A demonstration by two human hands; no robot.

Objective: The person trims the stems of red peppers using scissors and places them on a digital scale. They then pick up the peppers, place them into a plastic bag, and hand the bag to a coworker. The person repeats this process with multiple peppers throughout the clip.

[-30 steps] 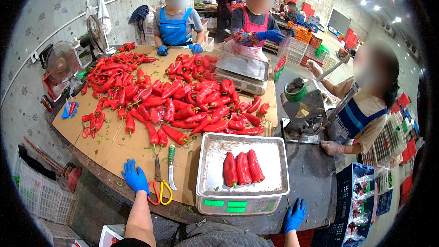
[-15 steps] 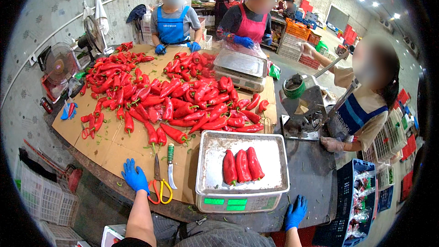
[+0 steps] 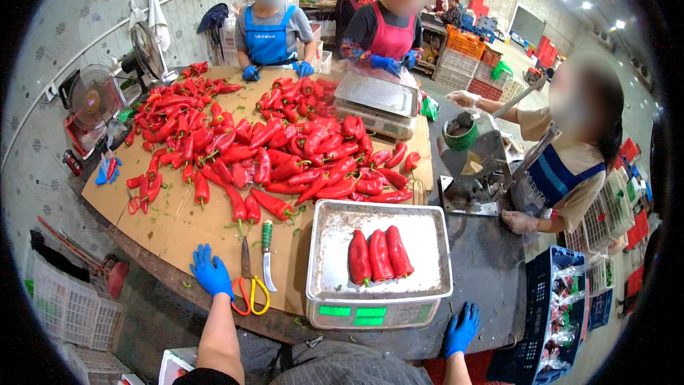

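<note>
My left hand (image 3: pixel 211 271), in a blue glove, lies with fingers spread on the cardboard at the table's near edge. Just right of it are scissors (image 3: pixel 246 260) with one red and one yellow handle loop, and a curved knife (image 3: pixel 267 249) with a green handle. My right hand (image 3: pixel 462 328), gloved in blue too, rests open on the dark tabletop, right of a weighing scale (image 3: pixel 328 260). On the scale's metal tray three red peppers (image 3: pixel 380 255) lie side by side. Neither hand holds anything.
A big heap of red peppers (image 3: pixel 235 150) covers the cardboard beyond. Another scale (image 3: pixel 377 96) stands past it. Two aproned people face me across the table. At right, a person works beside a metal device (image 3: pixel 470 171). A blue crate (image 3: pixel 539 314) of bagged goods stands lower right.
My hands and the three peppers stay put. The person at right has lowered a raised gloved hand toward the device. The person in the pink apron has brought both hands together.
</note>
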